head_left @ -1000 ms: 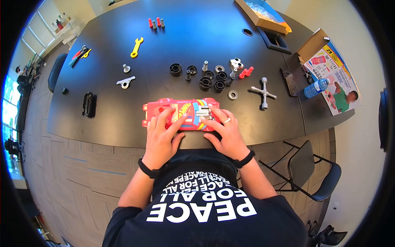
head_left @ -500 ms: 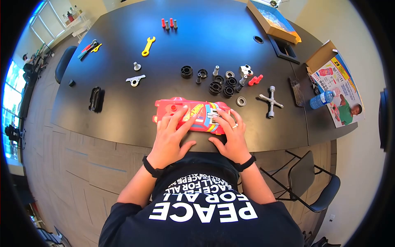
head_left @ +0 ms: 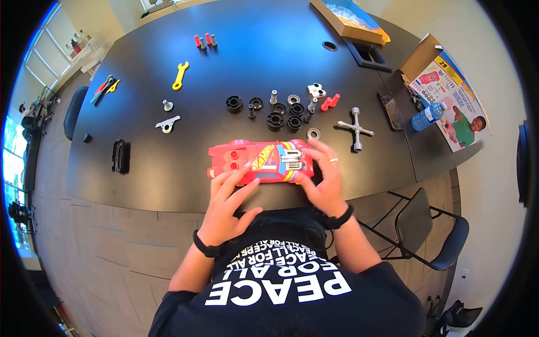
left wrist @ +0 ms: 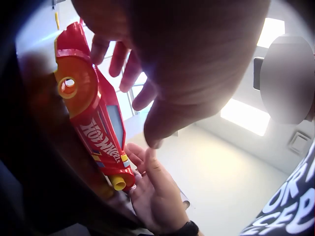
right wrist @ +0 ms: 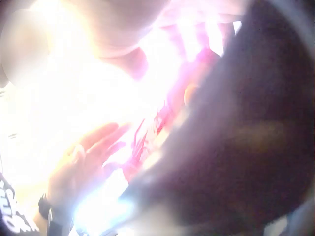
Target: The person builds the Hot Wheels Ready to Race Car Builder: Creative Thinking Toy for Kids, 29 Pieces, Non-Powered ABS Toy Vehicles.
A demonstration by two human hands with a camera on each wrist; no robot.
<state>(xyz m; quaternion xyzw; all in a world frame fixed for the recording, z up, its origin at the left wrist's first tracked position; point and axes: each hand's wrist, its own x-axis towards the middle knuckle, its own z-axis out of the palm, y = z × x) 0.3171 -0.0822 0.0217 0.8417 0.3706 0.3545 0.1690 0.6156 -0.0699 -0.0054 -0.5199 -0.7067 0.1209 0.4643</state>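
A red Hot Wheels toy car [head_left: 263, 159] lies at the table's near edge, its silver engine toward the right and two red pegs standing at its left end. My left hand [head_left: 229, 203] has its fingers loosely extended, fingertips over the car's near side. Around the right end, my right hand [head_left: 328, 181] is spread, slightly blurred, with thumb and fingers at opposite sides of the car. In the left wrist view, the car's side [left wrist: 98, 132] shows an open wheel hole, and the right hand [left wrist: 160, 196] is open-palmed beside its end. Glare washes out the right wrist view.
Beyond the car stand several black wheels [head_left: 275, 120], grey rings [head_left: 314, 133] and red bolts [head_left: 330, 102]. A grey cross wrench [head_left: 356, 129] lies right, near a water bottle [head_left: 428, 117] and box [head_left: 449, 95]. Leftward are a yellow wrench [head_left: 180, 76] and a grey-white part [head_left: 167, 124].
My left hand has drawn back from the car's top toward its near side, uncovering the second red peg. My right hand has shifted off the engine to the right end.
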